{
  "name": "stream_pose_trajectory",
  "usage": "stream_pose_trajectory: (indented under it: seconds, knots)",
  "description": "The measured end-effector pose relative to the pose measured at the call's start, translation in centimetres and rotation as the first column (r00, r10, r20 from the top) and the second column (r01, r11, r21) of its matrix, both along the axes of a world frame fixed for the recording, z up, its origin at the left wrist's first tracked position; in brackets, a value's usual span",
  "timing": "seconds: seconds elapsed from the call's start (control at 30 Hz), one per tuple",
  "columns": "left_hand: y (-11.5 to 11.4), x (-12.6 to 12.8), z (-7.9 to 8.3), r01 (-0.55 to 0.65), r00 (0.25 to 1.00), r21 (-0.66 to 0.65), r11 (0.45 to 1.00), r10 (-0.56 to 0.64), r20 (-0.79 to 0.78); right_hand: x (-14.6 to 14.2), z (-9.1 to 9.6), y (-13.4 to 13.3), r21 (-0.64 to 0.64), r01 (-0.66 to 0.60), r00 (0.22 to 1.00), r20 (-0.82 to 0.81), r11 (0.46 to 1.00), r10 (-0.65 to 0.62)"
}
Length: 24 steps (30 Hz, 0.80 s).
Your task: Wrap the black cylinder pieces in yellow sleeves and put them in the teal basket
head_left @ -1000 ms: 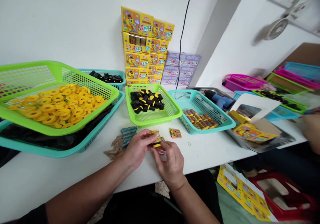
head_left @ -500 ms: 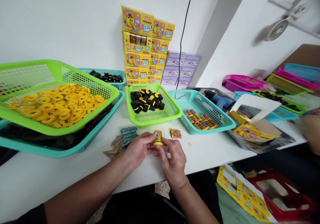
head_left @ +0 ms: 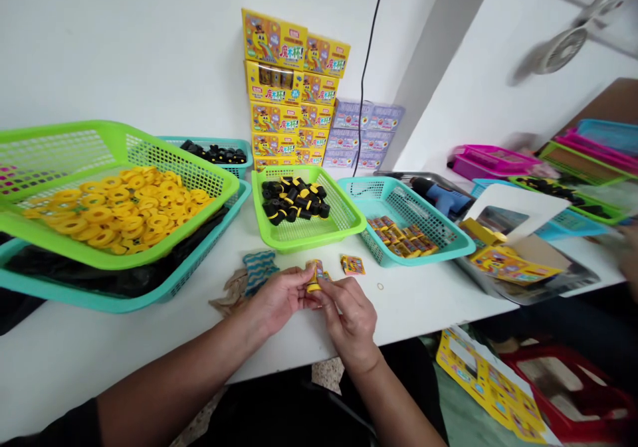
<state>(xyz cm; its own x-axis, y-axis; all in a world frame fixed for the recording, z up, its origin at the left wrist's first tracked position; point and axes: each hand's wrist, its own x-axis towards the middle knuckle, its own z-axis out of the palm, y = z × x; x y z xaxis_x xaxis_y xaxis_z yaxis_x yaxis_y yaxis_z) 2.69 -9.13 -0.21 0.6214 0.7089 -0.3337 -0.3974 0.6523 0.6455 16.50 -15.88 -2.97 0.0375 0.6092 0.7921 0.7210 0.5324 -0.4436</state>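
My left hand [head_left: 282, 297] is closed round a small yellow labelled cup [head_left: 314, 277], thumb on its side. The fingers of my right hand [head_left: 351, 314] pinch at the cup's right side, where a bit of printed label [head_left: 326, 276] shows; what lies under the fingertips is hidden. A small stack of printed labels [head_left: 353, 265] lies on the table beyond my right hand. Left of my hands are a blue patterned cloth [head_left: 259, 271] and a beige cloth [head_left: 232, 294].
A green basket [head_left: 343, 231] holds black-and-yellow cups; a teal basket [head_left: 383, 254] holds labelled ones. Yellow rings fill a green basket [head_left: 219, 175] at left. Yellow boxes [head_left: 276, 118] are stacked by the wall. A metal tray [head_left: 573, 284] and a blue power tool [head_left: 446, 198] are at right.
The cup has turned slightly in my left hand, and a bit of printed label now shows at its right side by my right fingertips. The view has shifted slightly.
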Motion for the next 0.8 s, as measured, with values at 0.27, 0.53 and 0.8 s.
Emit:
stream_pose_trajectory:
  seconds: [0.27,0.53,0.8]
  knots:
    - [-0.09,-0.05,0.37,0.007,1.0,-0.027,1.0,-0.006,0.021,-0.02,0.71,0.28,-0.036,0.005,1.0,0.025,0.999,-0.004]
    - [-0.39,0.18,-0.21,-0.034,0.999,0.05,0.998,0.036,-0.039,0.18,0.13,0.59,0.04,0.009,0.993,0.121,0.999,-0.014]
    - [-0.68,0.15,0.34,0.008,0.999,0.081,0.997,-0.004,-0.045,0.11,0.54,0.06,-0.055,0.017,0.998,-0.067,0.998,-0.02]
